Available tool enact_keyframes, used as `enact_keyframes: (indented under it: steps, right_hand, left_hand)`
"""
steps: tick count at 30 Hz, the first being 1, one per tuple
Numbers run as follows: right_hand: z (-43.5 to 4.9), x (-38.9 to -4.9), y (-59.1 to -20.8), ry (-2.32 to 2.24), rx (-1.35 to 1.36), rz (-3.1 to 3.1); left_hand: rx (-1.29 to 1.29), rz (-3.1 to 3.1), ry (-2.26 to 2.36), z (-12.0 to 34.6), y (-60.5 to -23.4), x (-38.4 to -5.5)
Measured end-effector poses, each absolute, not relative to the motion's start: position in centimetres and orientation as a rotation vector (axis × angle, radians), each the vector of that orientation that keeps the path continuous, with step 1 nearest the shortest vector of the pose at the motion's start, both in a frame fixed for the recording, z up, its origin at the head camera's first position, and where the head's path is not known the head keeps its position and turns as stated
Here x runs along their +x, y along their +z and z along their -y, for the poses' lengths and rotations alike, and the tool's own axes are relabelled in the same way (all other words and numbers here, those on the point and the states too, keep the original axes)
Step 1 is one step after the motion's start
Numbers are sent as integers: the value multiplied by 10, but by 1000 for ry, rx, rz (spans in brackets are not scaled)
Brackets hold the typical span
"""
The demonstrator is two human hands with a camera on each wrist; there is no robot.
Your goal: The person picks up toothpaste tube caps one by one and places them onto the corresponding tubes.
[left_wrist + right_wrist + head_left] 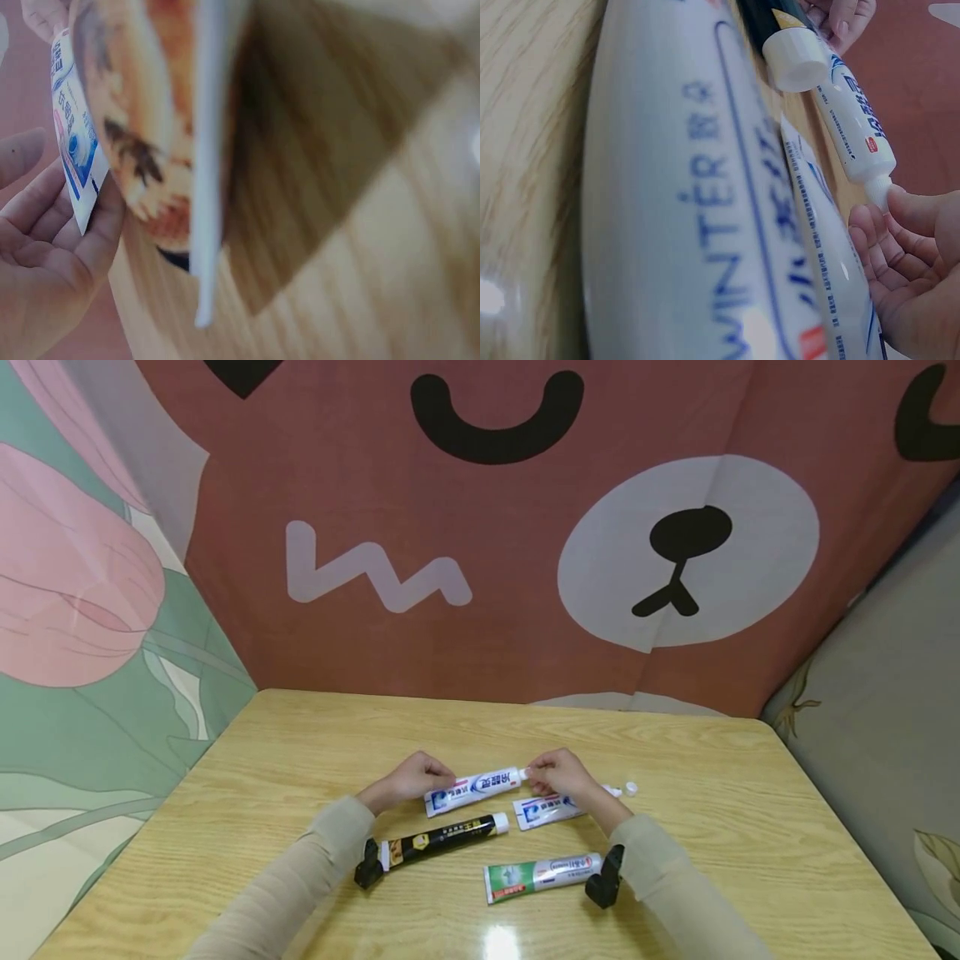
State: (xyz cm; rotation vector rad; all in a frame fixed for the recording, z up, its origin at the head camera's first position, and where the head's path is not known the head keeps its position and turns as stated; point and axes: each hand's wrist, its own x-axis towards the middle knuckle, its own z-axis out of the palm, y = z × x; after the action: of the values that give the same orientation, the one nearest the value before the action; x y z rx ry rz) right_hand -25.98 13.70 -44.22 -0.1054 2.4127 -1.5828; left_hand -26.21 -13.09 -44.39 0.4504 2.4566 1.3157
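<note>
A white-and-blue toothpaste tube (480, 787) spans the gap between both hands, tilted slightly up to the right. My left hand (411, 779) holds its flat tail end, with fingers behind it in the left wrist view. At the other end, my right hand (558, 774) pinches the small ridged white cap (880, 193) between thumb and fingers. A second white-and-blue toothpaste tube (546, 811) lies under my right wrist, partly hidden. Beside its bare nozzle (615, 792) sits a loose white cap (631, 788).
A black toothpaste tube (446, 840) with a white cap lies nearer, by the left forearm. The green-and-silver toothpaste tube (542, 876) rests closest to me, by the right wrist camera (604, 881). A printed cloth (375, 652) hangs behind the wooden table (337, 735).
</note>
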Motion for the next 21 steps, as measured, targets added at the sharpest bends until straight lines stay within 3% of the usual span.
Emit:
enact_keyframes:
  steps: [21]
  right_hand:
    - [-139, -258, -442, -1451, -188, -2579]
  left_hand:
    - [511, -2736, 1168, 131, -433, -244]
